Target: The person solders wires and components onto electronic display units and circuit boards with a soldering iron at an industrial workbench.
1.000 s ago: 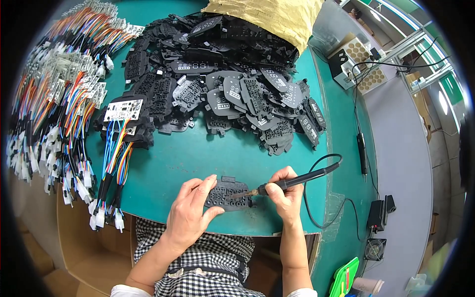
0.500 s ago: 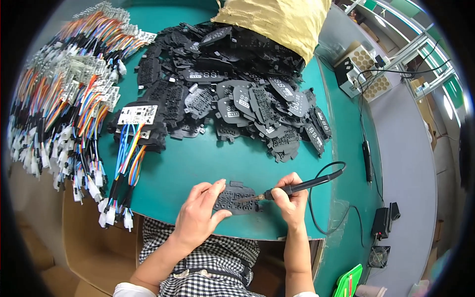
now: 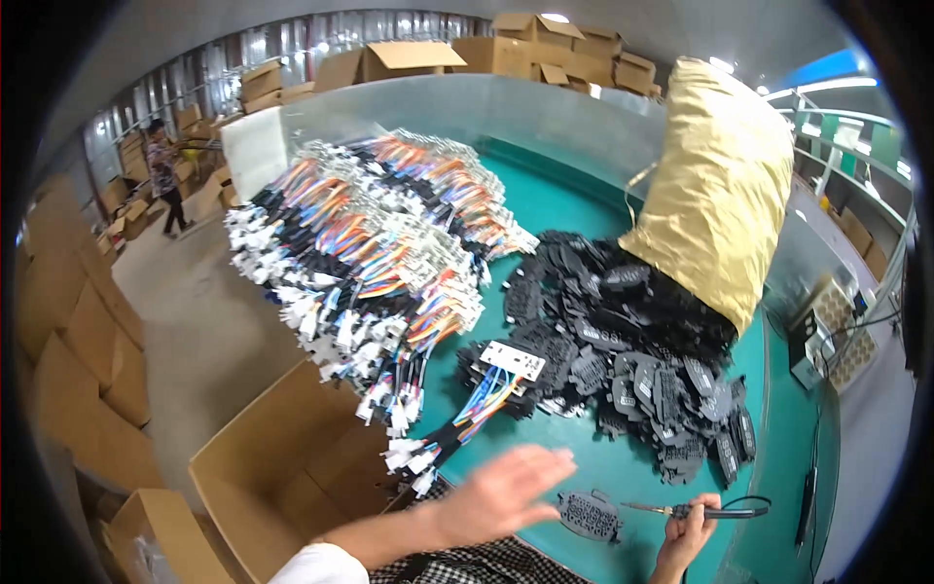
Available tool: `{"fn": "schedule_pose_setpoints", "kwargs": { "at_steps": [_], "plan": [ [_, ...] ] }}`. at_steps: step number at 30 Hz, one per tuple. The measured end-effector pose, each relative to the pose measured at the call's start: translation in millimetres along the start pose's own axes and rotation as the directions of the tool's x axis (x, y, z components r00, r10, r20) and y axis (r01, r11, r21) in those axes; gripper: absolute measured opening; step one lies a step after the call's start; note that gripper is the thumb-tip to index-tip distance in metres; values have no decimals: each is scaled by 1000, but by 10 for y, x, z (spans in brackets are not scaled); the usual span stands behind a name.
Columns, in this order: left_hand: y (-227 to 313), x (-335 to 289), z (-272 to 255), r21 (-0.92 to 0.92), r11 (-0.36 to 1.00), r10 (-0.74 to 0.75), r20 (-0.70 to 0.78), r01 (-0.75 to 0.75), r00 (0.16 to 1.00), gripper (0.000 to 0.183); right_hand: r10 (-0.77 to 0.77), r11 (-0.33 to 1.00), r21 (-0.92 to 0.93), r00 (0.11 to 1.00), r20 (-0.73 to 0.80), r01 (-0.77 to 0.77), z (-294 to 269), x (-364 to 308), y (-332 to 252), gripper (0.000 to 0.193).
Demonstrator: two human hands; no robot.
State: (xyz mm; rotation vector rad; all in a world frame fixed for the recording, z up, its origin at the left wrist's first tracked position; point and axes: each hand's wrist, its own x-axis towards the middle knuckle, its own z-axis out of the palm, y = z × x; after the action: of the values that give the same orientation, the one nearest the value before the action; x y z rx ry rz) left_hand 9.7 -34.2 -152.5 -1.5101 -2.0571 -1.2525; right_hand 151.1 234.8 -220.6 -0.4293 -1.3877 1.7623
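A black plastic panel (image 3: 589, 516) with rows of small holes lies flat on the green tabletop near its front edge. My left hand (image 3: 511, 494) is off it, just to its left, fingers stretched out and slightly blurred, holding nothing. In my right hand (image 3: 689, 530) is a soldering iron (image 3: 735, 513), gripped by its dark handle. Its thin tip points left, just beyond the panel's right end. Farther back, a white circuit board (image 3: 513, 359) with blue, orange and yellow wires rests on some black panels.
A heap of black panels (image 3: 662, 389) spills from a large yellow sack (image 3: 725, 185). Many wired circuit boards (image 3: 389, 243) are piled at the left. An open cardboard box (image 3: 282, 457) stands below the table's left edge. Another person (image 3: 163, 175) is far off at the left.
The view has swung up and leftward. My left hand has let go of the panel and moved left of it. The soldering iron's tip has drawn back from the panel's surface.
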Motion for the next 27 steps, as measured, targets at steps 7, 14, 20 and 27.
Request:
{"fn": "schedule_pose_setpoints", "kwargs": {
  "at_steps": [7, 14, 20, 27],
  "plan": [
    [-1351, 844, -1891, 711, 659, -85, -253, 245, 964, 31, 77, 997, -2, 997, -21, -77, 143, -19, -215, 6],
    [-2484, 1169, -2024, 785, 571, -448, 53, 240, 893, 37, 61, 998, -21, 998, -13, -62, 126, 56, -126, 6],
    [-2043, 1220, -2378, 866, 462, -313, -44, 193, 949, 15, 98, 995, -18, 994, -47, -99, 159, 21, -158, 6],
    [-443, 716, -2762, 696, 635, 112, -511, 334, 852, 24, 57, 998, -28, 997, -60, -59, 50, -56, -208, 7]
  ]
}}
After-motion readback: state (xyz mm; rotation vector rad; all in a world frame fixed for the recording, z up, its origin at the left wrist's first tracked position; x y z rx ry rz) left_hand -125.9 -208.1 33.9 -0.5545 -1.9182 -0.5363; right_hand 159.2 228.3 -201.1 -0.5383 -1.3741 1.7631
